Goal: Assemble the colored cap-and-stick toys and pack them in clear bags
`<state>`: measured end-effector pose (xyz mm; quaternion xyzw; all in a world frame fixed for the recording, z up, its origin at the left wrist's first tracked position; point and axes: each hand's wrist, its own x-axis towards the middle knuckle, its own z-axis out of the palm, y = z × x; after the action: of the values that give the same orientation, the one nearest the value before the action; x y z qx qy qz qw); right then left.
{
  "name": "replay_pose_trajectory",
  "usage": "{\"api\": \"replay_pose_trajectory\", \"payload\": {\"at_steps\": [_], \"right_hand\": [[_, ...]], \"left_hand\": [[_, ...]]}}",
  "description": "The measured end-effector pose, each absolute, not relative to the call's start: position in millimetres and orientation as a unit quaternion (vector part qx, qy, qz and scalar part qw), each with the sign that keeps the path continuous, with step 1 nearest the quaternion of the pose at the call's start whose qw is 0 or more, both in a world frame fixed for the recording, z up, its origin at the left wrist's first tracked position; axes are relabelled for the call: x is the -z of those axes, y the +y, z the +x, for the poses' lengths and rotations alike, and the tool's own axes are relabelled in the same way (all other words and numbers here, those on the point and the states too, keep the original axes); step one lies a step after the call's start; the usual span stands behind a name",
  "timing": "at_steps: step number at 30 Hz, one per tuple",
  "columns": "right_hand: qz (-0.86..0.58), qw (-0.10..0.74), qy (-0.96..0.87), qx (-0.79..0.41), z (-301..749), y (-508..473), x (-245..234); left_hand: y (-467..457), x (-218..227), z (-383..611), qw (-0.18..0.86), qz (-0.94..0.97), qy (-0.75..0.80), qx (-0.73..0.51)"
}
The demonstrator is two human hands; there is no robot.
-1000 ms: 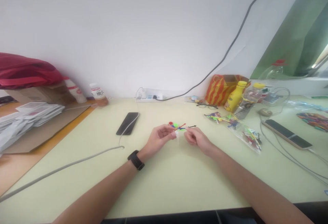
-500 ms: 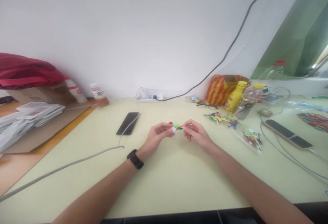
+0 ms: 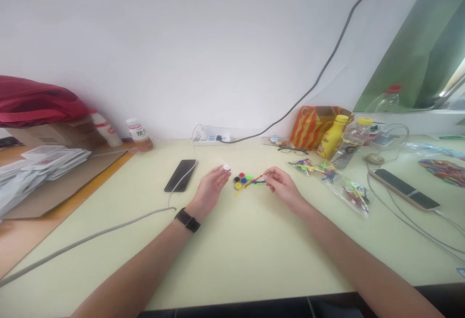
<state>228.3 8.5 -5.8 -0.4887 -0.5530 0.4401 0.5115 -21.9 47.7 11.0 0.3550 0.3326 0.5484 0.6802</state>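
Observation:
My left hand is raised over the table with its fingers closed on a small round white piece at the fingertips. My right hand pinches the right end of thin, brightly coloured strands, red, yellow, blue and green, too small to name exactly. Between the hands lies a cluster of small round coloured pieces, black, red, green, blue and yellow. The strands reach from my right fingers toward this cluster. Whether they are joined to it, I cannot tell.
A black phone with a cable across it lies left. To the right are plastic bags of colourful bits, glasses, a yellow bottle, a clear bottle and a second phone. A power strip sits by the wall.
My left hand has moved left, away from my right hand, carrying the white piece. The coloured cluster and strands between the hands have come into fuller view. My right hand has hardly moved.

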Motion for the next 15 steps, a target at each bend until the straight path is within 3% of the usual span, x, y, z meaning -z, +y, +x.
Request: {"api": "replay_pose_trajectory", "payload": {"at_steps": [8,15], "right_hand": [[-0.529,0.416,-0.723,-0.152,239.8,14.9,20.9],[-0.486,0.341,-0.798,-0.105,242.9,12.0,24.8]], "left_hand": [[52.8,-11.2,-25.0,0.637,0.339,0.377,-0.581],[54.8,-5.9,-26.5,0.626,0.344,0.382,-0.586]]}}
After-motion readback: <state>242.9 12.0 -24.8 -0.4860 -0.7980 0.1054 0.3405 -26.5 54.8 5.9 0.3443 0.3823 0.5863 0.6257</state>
